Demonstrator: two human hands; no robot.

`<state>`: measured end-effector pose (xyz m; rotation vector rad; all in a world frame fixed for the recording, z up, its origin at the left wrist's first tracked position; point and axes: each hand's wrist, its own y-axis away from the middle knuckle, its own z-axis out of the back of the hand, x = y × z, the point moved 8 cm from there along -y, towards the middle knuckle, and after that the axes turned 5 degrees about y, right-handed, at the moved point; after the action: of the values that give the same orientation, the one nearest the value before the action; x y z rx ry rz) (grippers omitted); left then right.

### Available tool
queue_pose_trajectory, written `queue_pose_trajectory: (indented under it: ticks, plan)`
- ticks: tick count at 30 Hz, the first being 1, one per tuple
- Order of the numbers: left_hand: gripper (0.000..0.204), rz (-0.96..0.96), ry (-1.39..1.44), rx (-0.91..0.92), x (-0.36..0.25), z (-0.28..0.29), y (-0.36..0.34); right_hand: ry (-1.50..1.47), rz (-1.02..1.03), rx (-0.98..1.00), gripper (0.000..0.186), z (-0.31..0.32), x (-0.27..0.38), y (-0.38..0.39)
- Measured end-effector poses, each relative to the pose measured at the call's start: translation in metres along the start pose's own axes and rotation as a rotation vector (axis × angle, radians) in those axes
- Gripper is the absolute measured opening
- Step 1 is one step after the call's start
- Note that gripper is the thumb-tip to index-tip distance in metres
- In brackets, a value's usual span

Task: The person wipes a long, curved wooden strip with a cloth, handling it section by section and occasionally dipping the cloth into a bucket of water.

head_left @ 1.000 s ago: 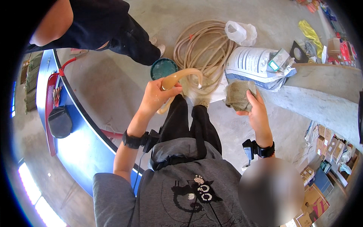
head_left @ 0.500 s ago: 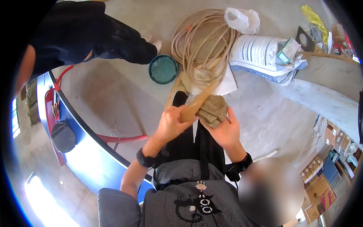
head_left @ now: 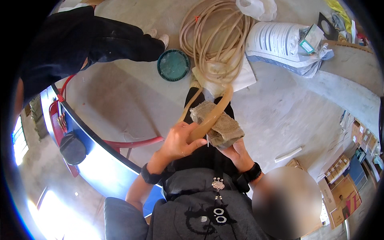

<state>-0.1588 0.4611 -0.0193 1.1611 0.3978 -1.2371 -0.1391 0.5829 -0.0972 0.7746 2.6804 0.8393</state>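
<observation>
My left hand (head_left: 180, 140) is closed round a tan, translucent hose (head_left: 211, 121) above my lap. From my fist the hose runs up and away to a loose coil on the floor. A folded grey-brown towel (head_left: 227, 129) lies against the hose, partly passing beneath it. From below and the right, my right hand (head_left: 237, 154) grips the towel; most of its fingers are hidden under the cloth.
A teal round tub (head_left: 173, 65) stands on the floor, near a person (head_left: 108, 40) in dark clothes. A white sack (head_left: 276, 44) with a small box on it lies at the far right. At left stands a blue table (head_left: 100, 164); a red curved bar (head_left: 134, 143) projects beside it.
The towel has turned and moved left under the hose, now showing on both sides of it. My right hand has moved down and gone further beneath the towel. The left keeps its grip.
</observation>
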Motion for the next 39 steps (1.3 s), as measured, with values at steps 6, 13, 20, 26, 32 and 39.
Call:
queue_pose_trajectory:
  ticks: [6, 13, 20, 26, 32, 39]
  plan:
    - [0.033, -0.131, -0.091, -0.019, -0.012, -0.014, 0.007, -0.148, -0.04, 0.06, 0.042, 0.025, -0.008, 0.002]
    - [0.028, -0.155, -0.179, 0.003, -0.018, -0.023, 0.008, -0.093, 0.038, 0.059, 0.035, 0.023, -0.004, 0.005]
    - [0.025, -0.192, -0.241, 0.001, -0.02, -0.031, 0.008, -0.222, 0.051, 0.043, 0.032, 0.021, 0.006, 0.019]
    - [0.024, -0.27, -0.278, 0.054, -0.018, -0.047, 0.007, 0.033, 0.029, -0.097, 0.029, 0.0, 0.018, 0.017]
    - [0.028, -0.135, -0.288, 0.097, -0.017, -0.046, 0.012, 0.058, -0.131, -0.066, 0.022, 0.024, 0.008, -0.013]
    - [0.03, -0.025, -0.202, 0.128, -0.03, -0.043, 0.029, -0.004, -0.038, 0.015, 0.025, 0.032, 0.026, -0.014]
